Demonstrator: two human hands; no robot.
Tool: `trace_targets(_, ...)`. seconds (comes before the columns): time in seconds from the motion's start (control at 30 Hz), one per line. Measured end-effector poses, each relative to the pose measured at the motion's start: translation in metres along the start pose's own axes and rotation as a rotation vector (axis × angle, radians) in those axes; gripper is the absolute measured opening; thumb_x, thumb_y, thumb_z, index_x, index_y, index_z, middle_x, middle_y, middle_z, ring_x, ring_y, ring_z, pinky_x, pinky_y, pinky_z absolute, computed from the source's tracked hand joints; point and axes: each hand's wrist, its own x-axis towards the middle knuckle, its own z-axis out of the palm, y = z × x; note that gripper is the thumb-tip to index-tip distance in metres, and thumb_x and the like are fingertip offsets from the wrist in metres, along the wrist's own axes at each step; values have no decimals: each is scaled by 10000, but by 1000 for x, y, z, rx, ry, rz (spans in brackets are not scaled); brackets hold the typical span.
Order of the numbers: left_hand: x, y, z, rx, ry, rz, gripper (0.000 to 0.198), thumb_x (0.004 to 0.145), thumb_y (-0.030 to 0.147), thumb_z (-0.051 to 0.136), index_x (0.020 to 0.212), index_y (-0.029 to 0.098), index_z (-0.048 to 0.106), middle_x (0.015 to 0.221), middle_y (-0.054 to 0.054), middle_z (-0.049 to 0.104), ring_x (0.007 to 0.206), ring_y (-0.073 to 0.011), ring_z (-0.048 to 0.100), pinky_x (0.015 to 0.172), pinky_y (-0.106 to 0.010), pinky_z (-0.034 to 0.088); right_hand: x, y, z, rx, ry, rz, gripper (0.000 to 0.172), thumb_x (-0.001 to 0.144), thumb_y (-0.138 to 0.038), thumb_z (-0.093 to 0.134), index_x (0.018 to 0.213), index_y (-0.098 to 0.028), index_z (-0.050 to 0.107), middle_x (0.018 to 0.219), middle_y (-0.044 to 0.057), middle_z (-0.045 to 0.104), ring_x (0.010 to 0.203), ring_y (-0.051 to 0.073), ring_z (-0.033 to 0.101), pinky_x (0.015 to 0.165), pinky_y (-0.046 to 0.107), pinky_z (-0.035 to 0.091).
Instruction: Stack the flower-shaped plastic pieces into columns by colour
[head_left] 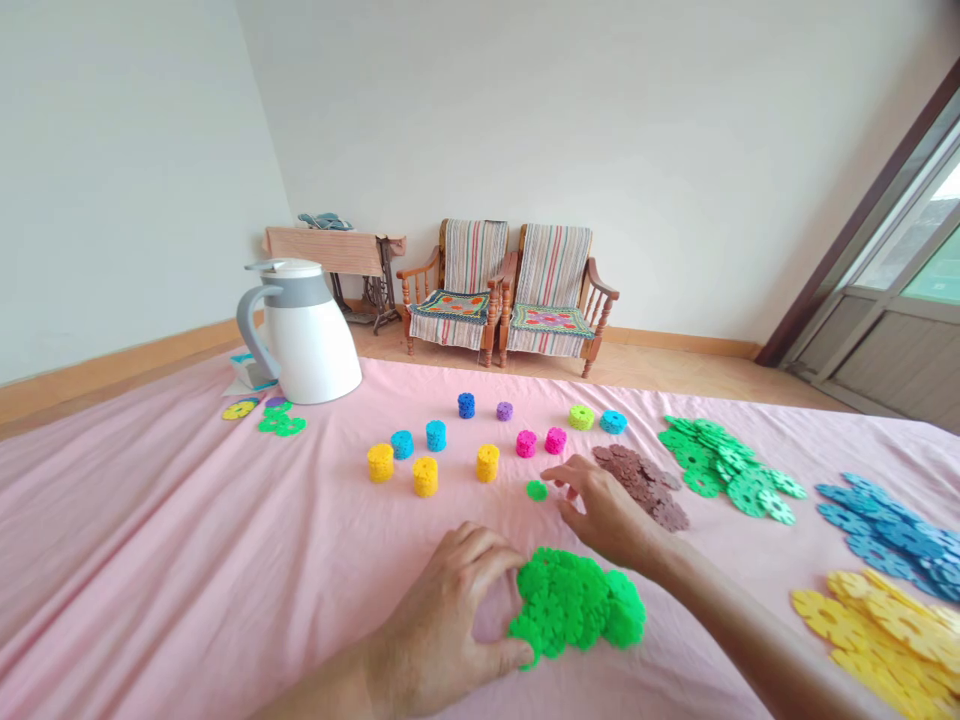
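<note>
While the left hand cups a knobbly clump of interlocked green plastic flower discs near the near edge of the pink sheet, its fingers curled around the clump's side, the right hand hovers half-open and visibly empty — just beside a small green disc and a flat pile of brown discs. Short stacks of coloured discs stand beyond, toward the far edge, with a white jug near the far left corner.

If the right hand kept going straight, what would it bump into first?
Probably the small green plastic disc just ahead of the right hand, though depth is hard to judge here.
</note>
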Motion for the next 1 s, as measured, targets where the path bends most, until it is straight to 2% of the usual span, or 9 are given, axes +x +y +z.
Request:
trace_targets(0.17,0,0,0,26,0,-12,574,548,172,830,1061,212,577,1064,-29,568,1003,-232,493,934,-377,385,-9,-3,3,-26,-34,-21,344,796,-100,461,1082,-171,637,941,92,583,867,198,586,771,320,442)
trace_targets(0.4,-1,3,-2,31,-28,-8,451,480,157,846,818,202,551,988,-9,571,966,-229,499,865,-347,403,-20,-12,-9,158,-43,-23,249,778,-84,478,969,-171,614,886,48,596,751,148,601,718,297,458)
trace_targets(0.5,-1,4,-1,31,-22,49,375,540,115,804,813,207,564,988,5,583,964,-211,510,885,-334,391,-22,-22,-13,199,-67,-27,194,787,-85,469,878,-177,613,842,34,597,716,137,597,672,278,455)
trace_targets(0.6,0,-2,3,21,50,31,290,657,76,710,878,209,579,983,-6,592,971,-198,520,889,-322,403,-23,-26,-11,208,-69,-18,198,792,-75,454,866,-172,611,839,37,593,712,135,595,658,272,451)
trace_targets(0.77,3,-20,10,15,225,-61,370,761,22,572,1065,233,557,1065,-21,574,1034,-189,512,918,-321,413,-25,-29,-4,225,-56,-24,222,780,-68,473,900,-185,619,832,26,586,730,136,585,674,270,443)
trace_targets(0.9,2,-27,12,7,287,-50,391,743,-80,393,934,217,559,968,-16,575,969,-172,536,863,-307,439,-29,-43,-2,273,-138,-66,259,764,-91,525,967,-212,630,917,32,590,829,150,572,739,269,444)
trace_targets(1.0,1,-28,12,16,332,-63,382,714,-101,354,854,203,536,897,-15,564,908,-170,547,810,-300,450,-31,-53,0,241,-199,-81,253,744,-127,573,969,-221,642,946,44,584,874,174,550,778,288,438)
